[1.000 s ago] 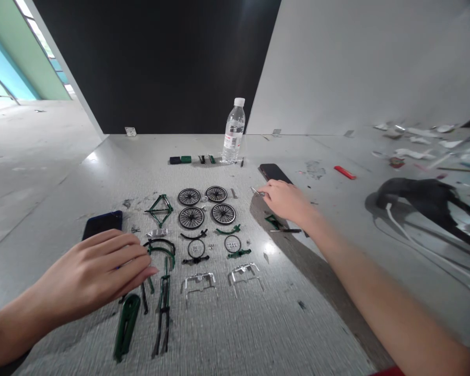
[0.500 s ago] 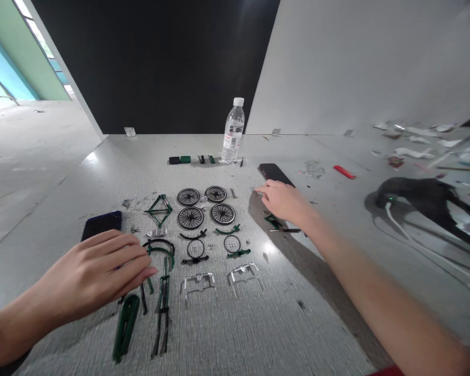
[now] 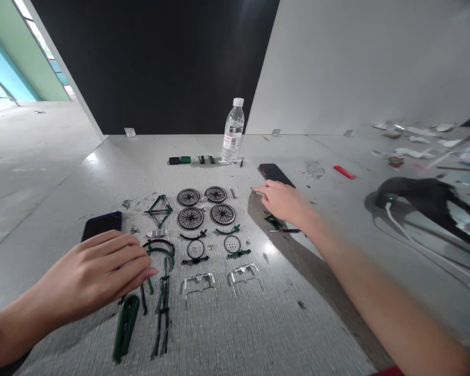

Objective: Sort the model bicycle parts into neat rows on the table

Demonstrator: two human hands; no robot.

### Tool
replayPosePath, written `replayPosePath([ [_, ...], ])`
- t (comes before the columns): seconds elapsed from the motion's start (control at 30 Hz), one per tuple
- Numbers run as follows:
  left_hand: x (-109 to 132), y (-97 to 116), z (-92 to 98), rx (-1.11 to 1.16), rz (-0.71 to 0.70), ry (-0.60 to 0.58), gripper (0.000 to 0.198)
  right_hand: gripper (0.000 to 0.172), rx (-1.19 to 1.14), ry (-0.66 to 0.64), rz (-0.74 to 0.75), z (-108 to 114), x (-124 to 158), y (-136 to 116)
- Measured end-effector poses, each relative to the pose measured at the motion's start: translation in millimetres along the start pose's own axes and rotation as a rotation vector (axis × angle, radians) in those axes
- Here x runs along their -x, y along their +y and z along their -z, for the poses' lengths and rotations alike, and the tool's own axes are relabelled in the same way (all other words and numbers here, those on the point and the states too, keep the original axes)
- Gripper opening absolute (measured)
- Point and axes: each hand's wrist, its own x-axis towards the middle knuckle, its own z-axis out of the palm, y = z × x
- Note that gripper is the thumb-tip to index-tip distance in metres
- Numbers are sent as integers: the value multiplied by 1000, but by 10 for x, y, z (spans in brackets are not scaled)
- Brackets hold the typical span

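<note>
My right hand reaches to the table with its index finger on or just beside a tiny metal piece; its other fingers are curled. My left hand hovers palm down over the left parts, fingers together, partly hiding a dark phone. Between the hands lie several spoked wheels, a green frame, curved fenders, a fork piece and clear wire-like stands. A green slotted part is below my left hand. Green pieces lie under my right forearm.
A water bottle stands at the back, beside small black and green blocks. Another phone lies behind my right hand. Farther right are a red object, a black device with a white cable, and scattered scraps.
My right fingertip has shifted very slightly to the left by the tiny metal piece. My left hand and the laid-out parts look unmoved.
</note>
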Motion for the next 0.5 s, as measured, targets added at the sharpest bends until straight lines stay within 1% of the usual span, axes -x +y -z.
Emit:
replayPosePath([
  [0.13, 0, 0, -1, -7, 7, 2, 13, 48, -7, 15, 3, -7, -3, 7],
  [0.33, -6, -2, -2, -13, -1, 11, 15, 50, -3, -8, 6, 9, 1, 0],
  [0.5, -1, 1, -3, -12, 13, 15, 14, 50, -9, 9, 9, 5, 6, 0],
])
